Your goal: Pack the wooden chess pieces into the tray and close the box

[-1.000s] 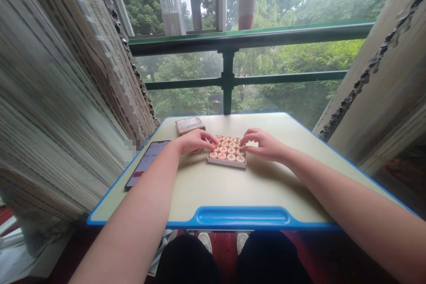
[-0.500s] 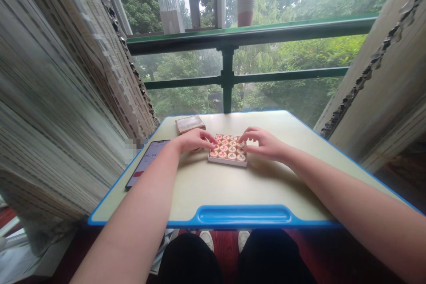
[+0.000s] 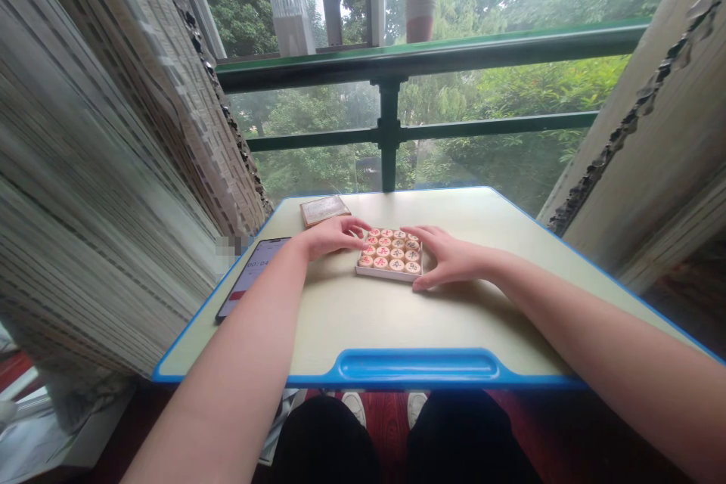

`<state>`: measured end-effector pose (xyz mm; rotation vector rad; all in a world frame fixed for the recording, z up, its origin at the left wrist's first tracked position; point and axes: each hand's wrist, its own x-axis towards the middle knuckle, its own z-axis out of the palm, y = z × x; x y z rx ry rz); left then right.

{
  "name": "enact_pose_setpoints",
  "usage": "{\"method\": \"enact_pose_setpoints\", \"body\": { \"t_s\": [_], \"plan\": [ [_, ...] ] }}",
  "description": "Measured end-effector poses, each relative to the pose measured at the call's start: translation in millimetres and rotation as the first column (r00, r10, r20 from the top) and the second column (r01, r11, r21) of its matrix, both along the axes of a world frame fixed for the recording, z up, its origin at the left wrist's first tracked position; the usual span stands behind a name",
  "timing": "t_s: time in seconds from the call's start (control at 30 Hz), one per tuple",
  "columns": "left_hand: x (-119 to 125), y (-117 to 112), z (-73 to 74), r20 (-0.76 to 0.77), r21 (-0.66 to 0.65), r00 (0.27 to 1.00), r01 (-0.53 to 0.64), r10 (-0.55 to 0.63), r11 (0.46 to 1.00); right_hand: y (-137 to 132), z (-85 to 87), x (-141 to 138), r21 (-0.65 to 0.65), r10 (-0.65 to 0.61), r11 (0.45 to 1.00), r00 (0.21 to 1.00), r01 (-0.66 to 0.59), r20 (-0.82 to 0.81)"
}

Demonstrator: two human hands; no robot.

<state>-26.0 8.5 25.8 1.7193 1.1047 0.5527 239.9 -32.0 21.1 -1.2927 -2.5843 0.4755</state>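
A shallow wooden box (image 3: 390,274) full of round chess pieces (image 3: 391,251) with red and dark characters lies in the middle of the cream table (image 3: 397,318). My left hand (image 3: 332,235) rests against the box's left side, fingers curled toward its far corner. My right hand (image 3: 448,257) clasps the right side, fingers along the far edge and thumb at the near corner.
A dark phone (image 3: 252,277) with a lit screen lies at the table's left edge. The box's wooden lid (image 3: 324,209) sits at the far left. A blue groove (image 3: 417,367) runs along the near rim. Woven blinds hang close on both sides; a green railing (image 3: 431,57) crosses behind.
My right hand has spread from a pinch over the pieces to a grasp around the box's right side. My left hand shifted slightly toward the box's far left corner.
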Motion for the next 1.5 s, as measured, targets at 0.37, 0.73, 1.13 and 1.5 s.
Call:
{"method": "enact_pose_setpoints", "body": {
  "t_s": [0.37,0.73,1.13,1.5],
  "plan": [
    [6.6,-8.9,-0.5,-0.18,0.084,0.981,0.084,-0.068,0.993,8.6,-0.8,3.8,-0.047,-0.059,0.997,0.998,0.057,-0.037],
    [11.8,-9.5,-4.1,-0.331,0.187,0.939,0.159,-0.091,0.969,8.7,-1.1,3.1,-0.083,-0.074,0.994,0.995,0.069,-0.063],
    [17.8,-13.7,-4.2,-0.314,0.229,0.948,0.132,-0.055,0.965,6.7,3.7,0.7,-0.149,-0.152,0.979,0.986,0.141,-0.066],
    [22.0,-15.3,-4.1,-0.153,0.24,0.988,0.054,-0.017,0.969,13.4,-4.9,6.4,-0.067,-0.099,0.994,0.979,0.088,-0.179]
  ]
}}
